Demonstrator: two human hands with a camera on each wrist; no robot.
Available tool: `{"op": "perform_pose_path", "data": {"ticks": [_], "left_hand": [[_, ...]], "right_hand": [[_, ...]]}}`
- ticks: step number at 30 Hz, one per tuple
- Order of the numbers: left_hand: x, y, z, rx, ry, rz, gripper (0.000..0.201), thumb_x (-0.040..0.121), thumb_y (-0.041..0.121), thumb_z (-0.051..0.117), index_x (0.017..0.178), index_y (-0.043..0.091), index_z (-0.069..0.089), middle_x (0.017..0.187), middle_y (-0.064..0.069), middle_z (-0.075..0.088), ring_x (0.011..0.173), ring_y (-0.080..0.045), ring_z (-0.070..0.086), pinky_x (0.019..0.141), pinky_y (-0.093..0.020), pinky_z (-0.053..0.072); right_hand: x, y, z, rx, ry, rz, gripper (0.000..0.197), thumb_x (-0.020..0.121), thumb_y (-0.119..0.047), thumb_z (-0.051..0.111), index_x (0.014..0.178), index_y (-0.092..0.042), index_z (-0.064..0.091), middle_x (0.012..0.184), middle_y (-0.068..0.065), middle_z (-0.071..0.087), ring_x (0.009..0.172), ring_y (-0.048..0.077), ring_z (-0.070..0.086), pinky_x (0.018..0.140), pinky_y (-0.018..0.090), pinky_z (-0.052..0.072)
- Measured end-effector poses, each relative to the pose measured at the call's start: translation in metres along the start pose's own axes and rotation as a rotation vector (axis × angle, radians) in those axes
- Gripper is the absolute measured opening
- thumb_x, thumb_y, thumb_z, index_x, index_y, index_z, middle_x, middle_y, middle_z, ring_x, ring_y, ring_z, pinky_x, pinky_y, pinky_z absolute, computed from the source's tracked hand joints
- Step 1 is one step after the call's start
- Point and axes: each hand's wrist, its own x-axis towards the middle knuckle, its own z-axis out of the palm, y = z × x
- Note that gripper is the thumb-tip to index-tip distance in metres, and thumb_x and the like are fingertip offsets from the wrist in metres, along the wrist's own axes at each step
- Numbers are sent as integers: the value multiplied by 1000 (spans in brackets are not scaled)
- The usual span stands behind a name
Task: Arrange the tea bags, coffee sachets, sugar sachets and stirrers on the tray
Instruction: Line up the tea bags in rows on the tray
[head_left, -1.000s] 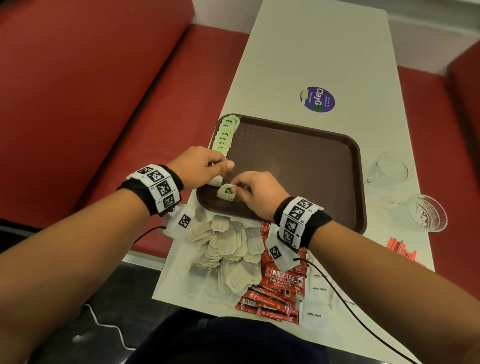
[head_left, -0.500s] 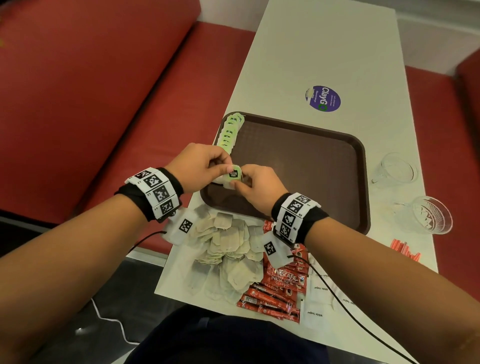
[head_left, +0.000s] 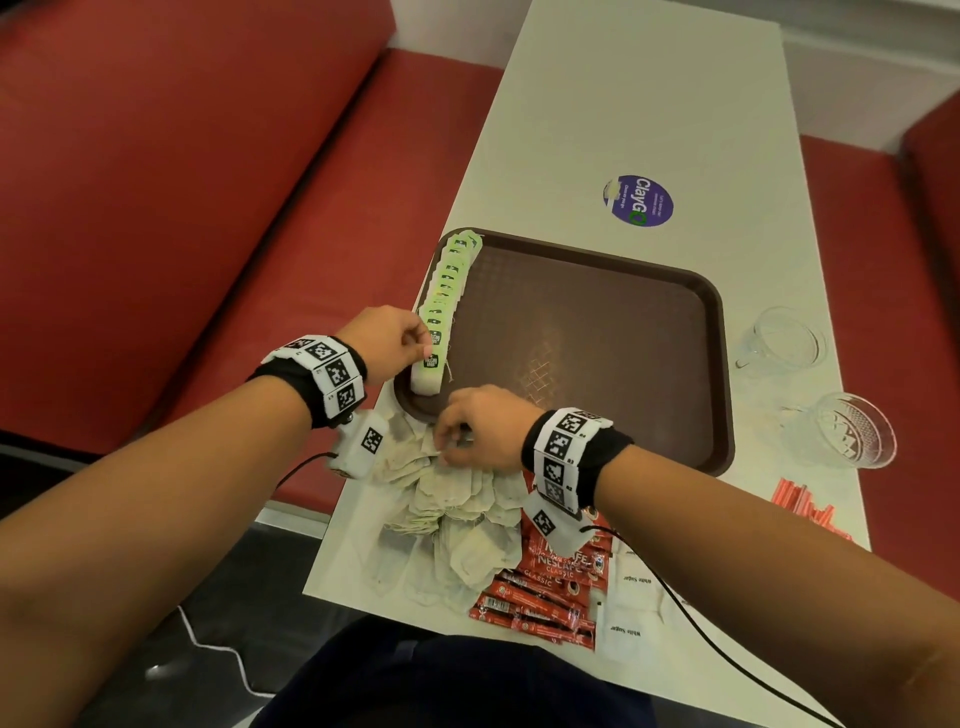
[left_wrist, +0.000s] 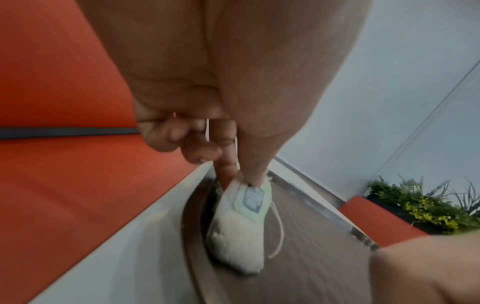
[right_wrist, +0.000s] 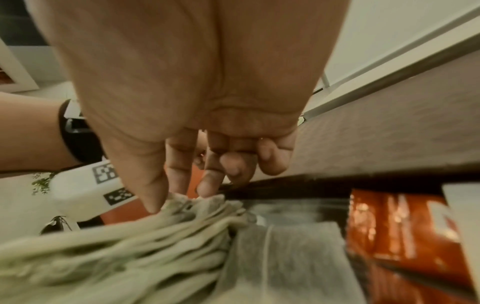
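Note:
A brown tray (head_left: 597, 332) lies on the white table, with a row of green-tagged tea bags (head_left: 448, 291) along its left edge. My left hand (head_left: 387, 345) pinches the top of the nearest tea bag (left_wrist: 240, 222) at the row's near end, which rests on the tray. My right hand (head_left: 475, 431) reaches into the loose pile of tea bags (head_left: 457, 499) in front of the tray, thumb and fingers pinching one bag (right_wrist: 182, 202). Red coffee sachets (head_left: 545, 587), white sugar sachets (head_left: 631, 608) and red stirrers (head_left: 805, 506) lie on the table.
Two clear glass cups (head_left: 784, 340) (head_left: 852, 431) stand right of the tray. A purple round sticker (head_left: 641, 200) lies beyond it. Red bench seats (head_left: 208, 208) flank the table. Cables run from my wrist cameras over the near table edge.
My left hand has carried the tea bag from between both hands to the near end of the row on the tray. My right hand let go and dropped back to the loose pile.

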Motion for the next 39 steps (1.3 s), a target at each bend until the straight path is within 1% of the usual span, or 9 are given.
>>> {"op": "perform_pose_path", "data": {"ticks": [5,10,16,22,28,31,34,36,39], "left_hand": [[13,3,3,25,108,-38,7,88,31,71,86,25,70,78,9,66,77,-12,61,71,-26,47],[14,4,5,185,160,-90,22,87,47,65,82,28,54,75,6,61,75,-21,60,64,-31,45],[16,24,10,407,-54,-54,46,71,66,70,79,22,60,79,2,63,75,-22,62,66,-33,52],[14,29,9,402,-59,-41,38,75,58,73,80,24,58,83,3,64,78,-21,62,68,-32,51],[-6,32,-2,48,25,113,34,98,53,48,76,32,63,74,5,66,72,-13,64,66,-29,50],[-23,33,-6,-104,-59,194,27,91,55,60,80,32,69,73,9,69,57,2,58,55,-14,44],[-33,31,-7,-56,-102,261,13,83,44,75,88,32,72,79,15,69,52,4,48,52,-11,33],[-36,30,-6,-66,-78,273,9,85,36,76,89,28,73,72,23,65,51,2,47,52,-12,32],[-43,32,-5,-119,-14,290,7,90,30,70,85,26,68,56,30,56,46,-3,43,49,-12,34]], "right_hand": [[0,0,-2,62,83,3,11,87,-24,66,95,-23,74,90,-8,62,82,14,60,79,34,52],[-5,2,-4,105,170,19,9,89,-20,63,92,-18,71,88,-5,67,79,14,61,75,33,53],[-10,10,-3,130,203,73,9,89,-18,60,92,-16,68,72,-9,61,67,13,56,68,29,50],[-9,18,0,194,226,143,8,97,-21,58,97,-19,66,81,-5,65,77,15,59,74,32,50],[-9,21,-6,233,303,155,8,101,-22,52,98,-20,58,79,-5,62,71,14,57,68,32,47],[-8,22,-8,220,352,159,6,102,-25,50,96,-22,51,73,-5,59,68,20,56,63,30,42],[-7,23,-10,229,393,170,6,102,-25,50,100,-21,52,70,-5,58,68,23,56,62,31,41],[-8,23,-10,248,405,159,5,100,-26,53,103,-22,53,72,-4,61,68,21,58,63,33,45],[-9,20,-7,249,385,157,23,95,-28,62,115,-24,53,90,0,69,80,20,65,73,37,54]]}}
